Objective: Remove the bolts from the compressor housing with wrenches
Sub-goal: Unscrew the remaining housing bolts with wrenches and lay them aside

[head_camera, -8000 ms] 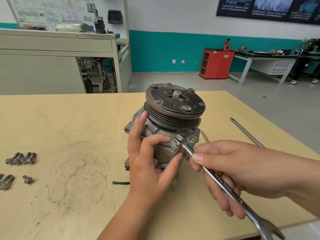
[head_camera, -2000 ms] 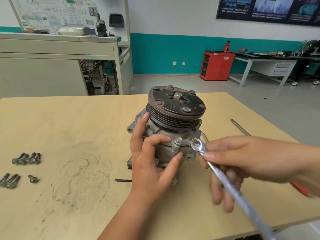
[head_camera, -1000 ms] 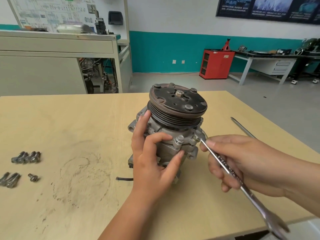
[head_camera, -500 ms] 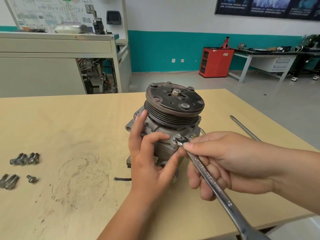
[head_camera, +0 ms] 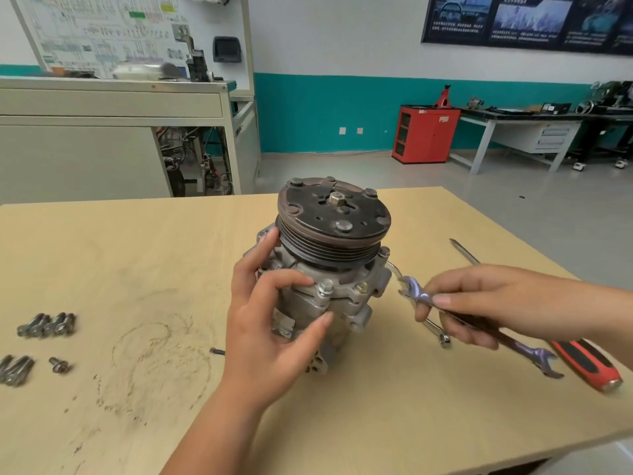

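Head view, with the compressor housing as the centre of the dial. It stands on end in the middle of the table, pulley uppermost. The left hand comes in from 7 o'clock and is clamped round the housing, with the forefinger along the flange and the thumb low on the front. The right hand, at 3 o'clock, is closed on the shaft of a wrench. The wrench's open end points at the housing but sits apart from it, on no bolt.

Two bolts are seated on the near flange, one at 6 o'clock just beside the left forefinger and one at 5 o'clock. A third sits at 2 o'clock.

Likely hazards:
- The housing looks top-heavy and is braced by one hand only. A hard pull on the wrench could twist or tip it.
- If the open end seats only partly on a bolt head, it may slip and round the corners, and the hand could run into the flange.
- The left forefinger and thumb lie close to the 6 o'clock bolt, so a slipping wrench could strike them.
- A second wrench lies under the right hand at 4 o'clock, beside a red-handled screwdriver. A wide swing could knock them toward the table edge.
- The loose bolts at 9 o'clock lie free near the left edge and might roll.
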Tool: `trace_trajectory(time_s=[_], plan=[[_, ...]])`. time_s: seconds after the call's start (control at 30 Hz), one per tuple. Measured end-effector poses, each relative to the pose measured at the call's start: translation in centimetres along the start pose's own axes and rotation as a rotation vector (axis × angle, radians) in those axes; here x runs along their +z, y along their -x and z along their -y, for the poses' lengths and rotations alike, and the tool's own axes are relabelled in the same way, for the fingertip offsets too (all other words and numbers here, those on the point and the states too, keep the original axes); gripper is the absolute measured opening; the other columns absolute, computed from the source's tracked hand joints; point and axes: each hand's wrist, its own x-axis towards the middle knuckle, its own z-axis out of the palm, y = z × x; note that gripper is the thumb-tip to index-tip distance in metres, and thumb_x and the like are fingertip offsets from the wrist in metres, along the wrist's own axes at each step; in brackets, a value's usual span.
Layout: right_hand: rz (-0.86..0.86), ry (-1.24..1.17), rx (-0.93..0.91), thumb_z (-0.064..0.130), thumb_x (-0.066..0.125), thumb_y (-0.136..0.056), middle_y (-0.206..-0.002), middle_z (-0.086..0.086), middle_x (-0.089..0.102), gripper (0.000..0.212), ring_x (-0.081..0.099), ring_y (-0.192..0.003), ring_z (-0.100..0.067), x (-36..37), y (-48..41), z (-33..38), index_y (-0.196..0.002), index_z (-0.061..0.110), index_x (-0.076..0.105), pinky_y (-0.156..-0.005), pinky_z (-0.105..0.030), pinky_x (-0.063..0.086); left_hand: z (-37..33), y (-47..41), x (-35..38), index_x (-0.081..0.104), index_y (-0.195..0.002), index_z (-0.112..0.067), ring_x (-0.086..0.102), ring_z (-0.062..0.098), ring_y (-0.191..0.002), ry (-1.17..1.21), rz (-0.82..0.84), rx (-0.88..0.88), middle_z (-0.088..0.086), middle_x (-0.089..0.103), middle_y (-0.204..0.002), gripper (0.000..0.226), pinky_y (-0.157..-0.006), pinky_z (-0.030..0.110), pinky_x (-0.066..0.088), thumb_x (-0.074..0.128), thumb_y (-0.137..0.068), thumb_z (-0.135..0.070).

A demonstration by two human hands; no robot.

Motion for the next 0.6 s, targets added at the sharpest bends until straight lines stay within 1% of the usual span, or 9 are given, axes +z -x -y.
trace_trajectory(time_s=[0.1, 0.17, 0.2, 0.23, 0.27, 0.3, 0.37, 0.43, 0.6], plan=[[-0.361, 0.389, 0.087, 0.022, 0.044, -0.097, -0.065, 0.008, 0.053, 0.024, 0.049, -0.049, 0.002, -2.0, -1.2, -4.6, -0.093, 0.033, 0.064, -0.051, -0.011, 0.038, 1.2, -0.6, -1.3, 0.055, -0.098, -0.036, 0.034, 0.022, -0.139, 0.108, 0.068, -0.033, -0.005, 0.034, -0.145, 0.032, -0.108, 0.049, 0.037, 0.072, -0.071, -0.031], [-0.594, 0.44, 0.185, 0.019, 0.042, -0.098, -0.072, 0.005, 0.054, 0.021, 0.054, -0.054, 0.004, -3.4, -3.2, -7.6, -0.106, 0.026, 0.061, -0.053, -0.015, 0.038, 1.9, -1.0, -1.9, 0.056, -0.1, -0.04, 0.034, 0.025, -0.14, 0.177, 0.093, -0.056, -0.007, 0.036, -0.144, 0.035, -0.107, 0.052, 0.038, 0.073, -0.071, -0.03], [-0.668, 0.425, 0.223, 0.018, 0.042, -0.098, -0.075, 0.001, 0.056, 0.023, 0.058, -0.062, 0.0, -4.0, -4.3, -8.9, -0.113, 0.022, 0.06, -0.058, -0.022, 0.04, 2.1, -1.1, -2.1, 0.056, -0.1, -0.041, 0.033, 0.025, -0.14, 0.204, 0.098, -0.068, -0.007, 0.036, -0.144, 0.036, -0.107, 0.051, 0.038, 0.072, -0.07, -0.029], [-0.724, 0.401, 0.243, 0.017, 0.041, -0.098, -0.078, -0.003, 0.057, 0.026, 0.062, -0.073, -0.015, -4.6, -5.5, -10.0, -0.118, 0.019, 0.058, -0.062, -0.027, 0.04, 2.3, -1.2, -2.2, 0.055, -0.099, -0.042, 0.032, 0.026, -0.14, 0.227, 0.099, -0.082, -0.007, 0.037, -0.143, 0.036, -0.108, 0.051, 0.037, 0.071, -0.069, -0.028], [-0.77, 0.395, 0.256, 0.016, 0.04, -0.098, -0.081, -0.007, 0.059, 0.029, 0.061, -0.079, -0.027, -5.1, -6.6, -10.9, -0.122, 0.018, 0.056, -0.064, -0.03, 0.039, 2.3, -1.2, -2.2, 0.055, -0.098, -0.043, 0.031, 0.026, -0.141, 0.243, 0.099, -0.095, -0.008, 0.037, -0.143, 0.036, -0.108, 0.052, 0.035, 0.07, -0.069, -0.028], [-0.809, 0.408, 0.269, 0.015, 0.039, -0.099, -0.085, -0.011, 0.061, 0.031, 0.059, -0.082, -0.032, -5.5, -7.7, -11.6, -0.125, 0.018, 0.055, -0.065, -0.032, 0.04, 2.3, -1.2, -2.1, 0.054, -0.097, -0.043, 0.031, 0.026, -0.141, 0.248, 0.095, -0.106, -0.008, 0.037, -0.143, 0.036, -0.108, 0.052, 0.034, 0.069, -0.069, -0.027], [-0.865, 0.429, 0.292, 0.014, 0.036, -0.099, -0.098, -0.016, 0.064, 0.034, 0.057, -0.082, -0.033, -6.1, -9.6, -12.6, -0.127, 0.015, 0.054, -0.066, -0.033, 0.041, 2.0, -1.0, -1.8, 0.052, -0.096, -0.042, 0.03, 0.026, -0.141, 0.23, 0.083, -0.121, -0.007, 0.036, -0.144, 0.035, -0.109, 0.052, 0.033, 0.066, -0.068, -0.027], [-0.886, 0.433, 0.313, 0.012, 0.035, -0.099, -0.105, -0.018, 0.063, 0.034, 0.054, -0.081, -0.029, -6.6, -11.2, -13.7, -0.127, 0.011, 0.055, -0.063, -0.031, 0.035, 1.6, -0.9, -1.7, 0.051, -0.095, -0.039, 0.03, 0.025, -0.141, 0.208, 0.07, -0.133, -0.005, 0.036, -0.144, 0.032, -0.109, 0.052, 0.032, 0.064, -0.069, -0.027], [-0.907, 0.496, 0.386, 0.012, 0.036, -0.098, -0.12, -0.022, 0.055, 0.034, 0.054, -0.106, -0.034, -7.4, -13.3, -15.0, -0.125, 0.009, 0.057, -0.075, -0.031, 0.039, 0.6, -0.9, -1.6, 0.055, -0.097, -0.036, 0.032, 0.022, -0.14, 0.171, 0.042, -0.169, -0.006, 0.038, -0.143, 0.025, -0.11, 0.045, 0.032, 0.061, -0.073, -0.033]])
